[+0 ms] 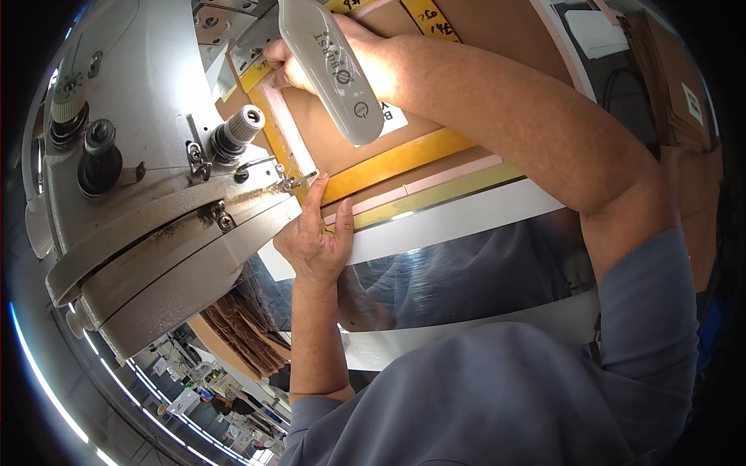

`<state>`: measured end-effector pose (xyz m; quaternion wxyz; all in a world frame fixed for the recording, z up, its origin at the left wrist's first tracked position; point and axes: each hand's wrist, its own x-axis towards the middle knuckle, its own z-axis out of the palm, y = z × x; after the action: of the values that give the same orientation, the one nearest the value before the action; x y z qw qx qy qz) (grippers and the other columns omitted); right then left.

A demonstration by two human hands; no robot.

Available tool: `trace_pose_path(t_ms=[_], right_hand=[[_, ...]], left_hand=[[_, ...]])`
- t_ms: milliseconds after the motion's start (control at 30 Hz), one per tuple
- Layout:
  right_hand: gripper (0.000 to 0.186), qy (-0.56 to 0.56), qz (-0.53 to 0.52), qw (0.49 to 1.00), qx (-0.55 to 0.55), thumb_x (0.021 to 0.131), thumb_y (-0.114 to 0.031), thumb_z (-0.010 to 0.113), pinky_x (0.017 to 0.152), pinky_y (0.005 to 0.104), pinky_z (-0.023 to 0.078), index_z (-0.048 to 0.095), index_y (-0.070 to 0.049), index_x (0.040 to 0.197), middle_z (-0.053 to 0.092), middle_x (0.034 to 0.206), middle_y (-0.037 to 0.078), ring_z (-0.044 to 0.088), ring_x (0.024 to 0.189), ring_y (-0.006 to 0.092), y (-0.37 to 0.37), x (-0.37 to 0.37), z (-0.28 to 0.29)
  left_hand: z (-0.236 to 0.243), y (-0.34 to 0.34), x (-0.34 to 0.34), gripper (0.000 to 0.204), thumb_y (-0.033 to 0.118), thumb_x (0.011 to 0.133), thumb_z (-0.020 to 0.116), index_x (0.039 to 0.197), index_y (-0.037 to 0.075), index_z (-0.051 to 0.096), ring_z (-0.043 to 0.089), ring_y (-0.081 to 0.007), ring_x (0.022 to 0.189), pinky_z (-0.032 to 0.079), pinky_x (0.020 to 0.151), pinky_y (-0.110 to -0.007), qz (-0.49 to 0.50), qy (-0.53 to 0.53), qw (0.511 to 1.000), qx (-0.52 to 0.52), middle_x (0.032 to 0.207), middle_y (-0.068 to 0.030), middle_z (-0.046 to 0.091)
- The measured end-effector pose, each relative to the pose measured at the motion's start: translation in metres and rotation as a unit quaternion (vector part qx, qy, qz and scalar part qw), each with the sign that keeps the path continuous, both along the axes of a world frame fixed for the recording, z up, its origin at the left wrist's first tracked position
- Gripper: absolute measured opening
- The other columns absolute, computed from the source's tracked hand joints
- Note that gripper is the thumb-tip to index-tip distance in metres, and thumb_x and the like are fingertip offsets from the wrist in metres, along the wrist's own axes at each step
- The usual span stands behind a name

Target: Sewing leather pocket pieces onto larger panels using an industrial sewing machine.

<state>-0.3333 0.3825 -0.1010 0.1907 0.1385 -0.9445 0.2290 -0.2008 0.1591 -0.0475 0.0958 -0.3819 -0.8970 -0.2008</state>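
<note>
A brown panel lies under a sewing machine, framed by yellow strips and pale pink edging. My left hand rests at the near left corner of this work. Its index finger and thumb are spread apart, and the index fingertip touches the yellow strip beside the machine's needle area. At the far left corner is my right hand, its bent fingers closed together against the edging. A grey lamp head covers part of that hand, so whatever the fingers grip is hidden.
A shiny metal plate on the near side mirrors my shirt. Stacked brown pieces sit below the machine, and more brown sheets are at the far right. White papers lie at the back right. Machine knobs stick out near the work.
</note>
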Motion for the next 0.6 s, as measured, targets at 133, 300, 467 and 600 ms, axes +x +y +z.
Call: trace_pose_path(t_ms=[133,300,467,600], right_hand=[[0.026,-0.115,0.036,0.987,-0.107,0.094,-0.024,0.066,0.088,0.0352,0.057,0.071,-0.010,0.115,0.074,0.113,0.009,0.071,0.104,0.0236,0.002,0.030,0.034],[0.030,-0.126,-0.013,0.990,-0.059,0.090,-0.029,0.068,0.089,0.0398,0.057,0.072,-0.007,0.111,0.075,0.107,0.010,0.072,0.103,0.0257,0.010,0.026,0.049],[0.031,-0.059,0.023,0.993,-0.095,0.088,-0.030,0.070,0.086,0.0406,0.057,0.073,-0.008,0.109,0.075,0.105,0.011,0.072,0.102,0.0280,0.027,0.043,0.051],[0.030,-0.144,0.019,0.988,-0.055,0.088,-0.030,0.070,0.083,0.0378,0.058,0.073,-0.009,0.108,0.075,0.105,0.010,0.072,0.103,0.0262,0.019,0.037,0.056]], left_hand=[[0.003,-0.006,0.001,0.041,0.024,0.090,0.077,0.125,0.004,0.072,0.043,-0.0118,0.051,0.037,0.054,-0.028,0.017,0.001,1.000,-0.006,0.056,0.0014,0.041],[0.001,-0.003,0.001,0.039,0.022,0.090,0.077,0.125,0.005,0.072,0.041,-0.0119,0.052,0.036,0.054,-0.027,0.012,0.001,1.000,0.004,0.057,0.0014,0.041],[0.001,-0.005,0.001,0.039,0.020,0.090,0.076,0.125,0.005,0.072,0.040,-0.0112,0.052,0.035,0.054,-0.026,0.016,-0.006,1.000,0.000,0.059,0.0014,0.042],[0.001,-0.004,0.001,0.038,0.020,0.090,0.076,0.125,0.004,0.072,0.039,-0.0105,0.051,0.034,0.053,-0.027,0.015,0.002,1.000,-0.005,0.059,0.0017,0.042]])
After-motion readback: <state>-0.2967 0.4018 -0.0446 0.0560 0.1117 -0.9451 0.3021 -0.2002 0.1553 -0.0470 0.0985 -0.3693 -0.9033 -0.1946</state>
